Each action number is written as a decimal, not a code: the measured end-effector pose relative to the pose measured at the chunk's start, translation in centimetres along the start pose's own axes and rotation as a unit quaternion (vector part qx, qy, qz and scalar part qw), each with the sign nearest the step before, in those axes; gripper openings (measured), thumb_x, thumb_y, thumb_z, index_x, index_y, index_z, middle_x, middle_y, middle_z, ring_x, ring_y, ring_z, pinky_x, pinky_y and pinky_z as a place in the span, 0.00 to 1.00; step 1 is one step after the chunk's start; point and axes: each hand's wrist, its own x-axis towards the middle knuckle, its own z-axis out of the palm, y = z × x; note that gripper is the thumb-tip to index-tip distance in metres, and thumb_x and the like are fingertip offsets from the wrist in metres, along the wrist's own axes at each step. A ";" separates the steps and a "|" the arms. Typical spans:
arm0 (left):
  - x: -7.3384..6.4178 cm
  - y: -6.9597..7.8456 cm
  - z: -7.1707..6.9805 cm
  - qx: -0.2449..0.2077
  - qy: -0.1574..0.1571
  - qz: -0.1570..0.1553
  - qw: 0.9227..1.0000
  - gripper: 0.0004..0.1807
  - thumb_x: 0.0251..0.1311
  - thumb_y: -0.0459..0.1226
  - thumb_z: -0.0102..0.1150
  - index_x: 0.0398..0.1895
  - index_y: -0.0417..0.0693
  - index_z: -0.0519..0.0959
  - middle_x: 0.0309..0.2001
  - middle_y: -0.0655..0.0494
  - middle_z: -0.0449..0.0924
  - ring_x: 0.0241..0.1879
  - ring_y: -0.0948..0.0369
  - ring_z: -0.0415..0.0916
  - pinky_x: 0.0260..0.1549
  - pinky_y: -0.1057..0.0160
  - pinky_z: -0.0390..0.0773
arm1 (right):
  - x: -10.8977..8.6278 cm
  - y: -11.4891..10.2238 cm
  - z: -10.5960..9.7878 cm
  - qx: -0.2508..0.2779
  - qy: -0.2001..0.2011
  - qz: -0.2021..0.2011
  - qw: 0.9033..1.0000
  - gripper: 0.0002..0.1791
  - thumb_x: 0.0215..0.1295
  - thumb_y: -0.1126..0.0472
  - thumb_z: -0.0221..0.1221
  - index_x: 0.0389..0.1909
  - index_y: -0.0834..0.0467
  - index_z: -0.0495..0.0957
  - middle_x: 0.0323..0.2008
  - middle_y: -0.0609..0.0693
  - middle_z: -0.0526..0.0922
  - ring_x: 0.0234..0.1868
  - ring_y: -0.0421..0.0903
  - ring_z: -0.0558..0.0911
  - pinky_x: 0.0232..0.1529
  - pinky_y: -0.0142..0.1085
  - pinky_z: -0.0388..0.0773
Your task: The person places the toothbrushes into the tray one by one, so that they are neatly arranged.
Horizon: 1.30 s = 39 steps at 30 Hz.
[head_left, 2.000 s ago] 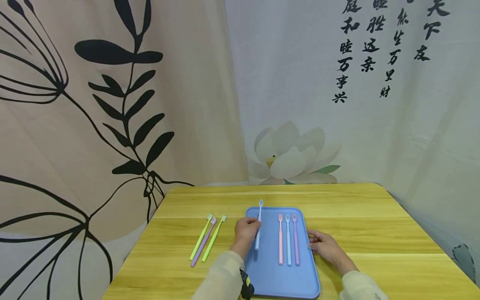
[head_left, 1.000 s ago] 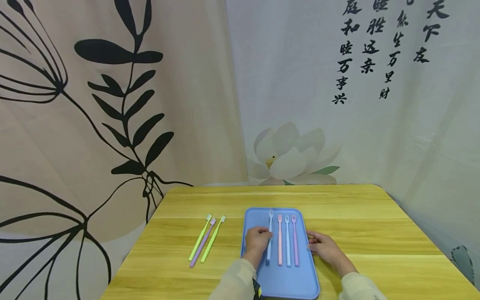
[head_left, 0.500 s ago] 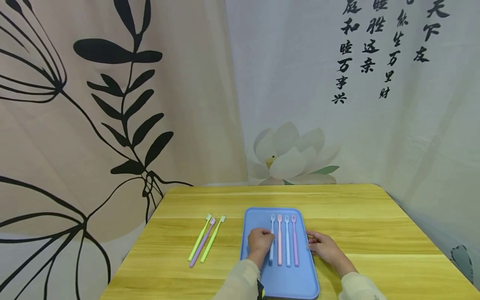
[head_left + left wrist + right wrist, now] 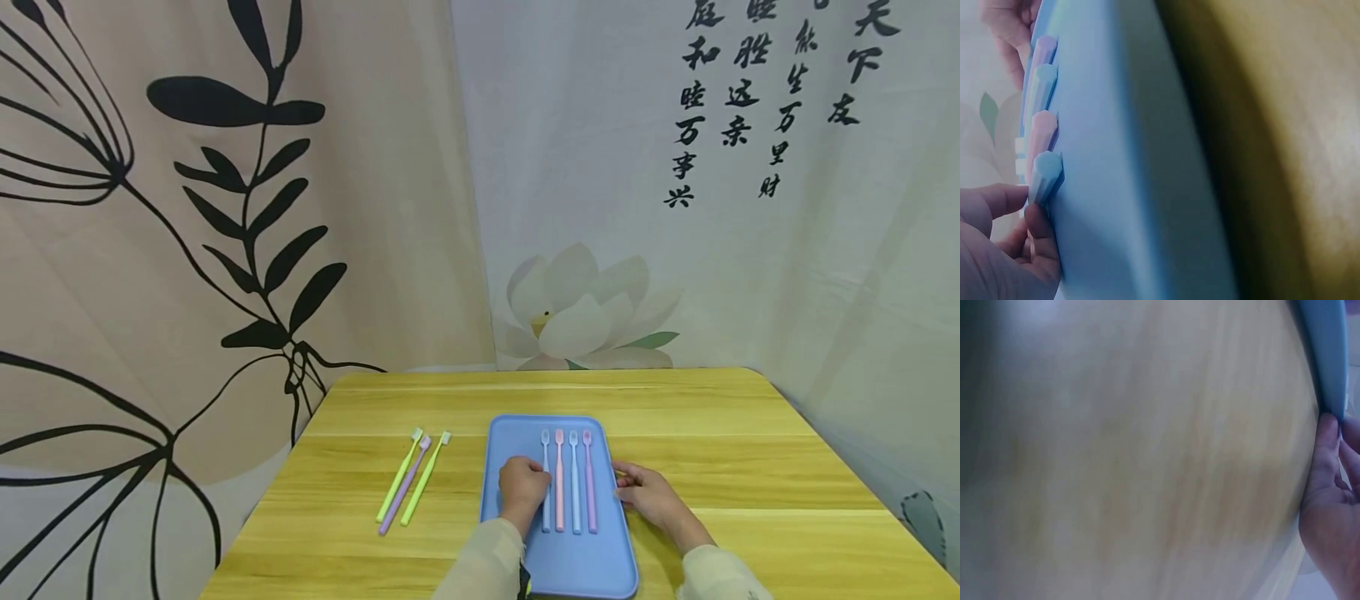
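"Trouble?"
"Left hand [image 4: 522, 492] pinches the leftmost blue toothbrush [image 4: 546, 517], inside the left edge of the tray [image 4: 579, 568]; a careless release could nudge the pink toothbrush [image 4: 559, 493]."
"Right hand [image 4: 656, 497]?"
"Fingers relaxed against the right edge; pushing might skew everything."

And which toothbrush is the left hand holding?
The leftmost blue toothbrush on the tray, pinched by the left hand; the pink toothbrush, second blue toothbrush and purple toothbrush there lie unheld.

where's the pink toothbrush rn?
In the head view, the pink toothbrush lies on the blue tray, second from left, between the light-blue toothbrush pinched by the left hand and another light-blue toothbrush to its right.
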 end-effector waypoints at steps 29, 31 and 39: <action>1.6 0.4 -1.8 -0.035 -0.042 0.013 0.998 0.05 0.44 0.34 0.67 0.25 0.43 0.82 0.24 0.57 0.77 0.24 0.62 0.72 0.22 0.62 0.74 | 0.0 -0.1 0.0 0.004 -0.005 -0.003 1.000 0.27 0.56 0.75 0.54 0.59 0.67 0.65 0.36 0.57 0.71 0.37 0.48 0.73 0.37 0.40 0.77; 1.7 0.5 -2.3 -0.037 -0.051 0.014 0.998 0.06 0.45 0.34 0.66 0.27 0.42 0.82 0.25 0.57 0.77 0.26 0.62 0.72 0.24 0.62 0.74 | 0.0 0.0 0.0 0.004 -0.006 -0.003 1.000 0.27 0.56 0.75 0.54 0.59 0.67 0.66 0.36 0.57 0.72 0.37 0.48 0.73 0.37 0.40 0.77; 2.8 0.6 -4.4 -0.028 -0.055 0.017 0.998 0.10 0.46 0.36 0.66 0.33 0.41 0.82 0.27 0.56 0.78 0.24 0.62 0.72 0.22 0.64 0.73 | 0.1 0.0 0.1 0.007 -0.003 0.002 1.000 0.27 0.56 0.74 0.54 0.59 0.66 0.66 0.36 0.56 0.72 0.38 0.48 0.73 0.37 0.40 0.77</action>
